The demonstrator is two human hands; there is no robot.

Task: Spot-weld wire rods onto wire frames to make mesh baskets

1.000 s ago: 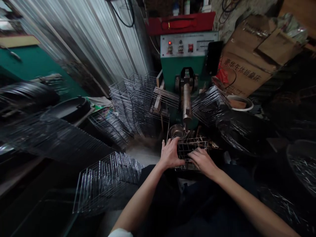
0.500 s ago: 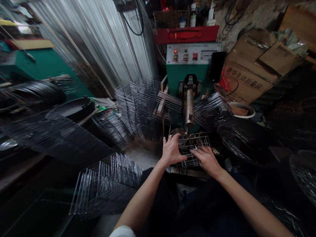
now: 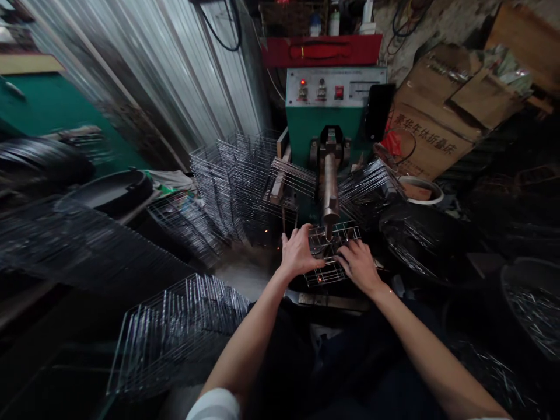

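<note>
A small wire grid (image 3: 331, 256) lies under the metal electrode arm (image 3: 330, 192) of a green welding machine (image 3: 335, 108). My left hand (image 3: 298, 254) lies on the grid's left side, fingers spread and the thumb hooked over its wires. On the grid's right side rests my right hand (image 3: 359, 265), fingers bent and pressing down on the wires. The electrode tip meets the grid's far edge, and small orange sparks show around it.
Stacks of finished wire grids stand left of the machine (image 3: 236, 181) and lie at the lower left (image 3: 175, 326). More grids fan out to the right (image 3: 371, 181). Cardboard boxes (image 3: 441, 111) sit at the back right. A dark round pan (image 3: 109, 189) rests on the left.
Both hands have slid the wire grid away from me, so it now sits under the electrode tip. Sparks have appeared near the grid.
</note>
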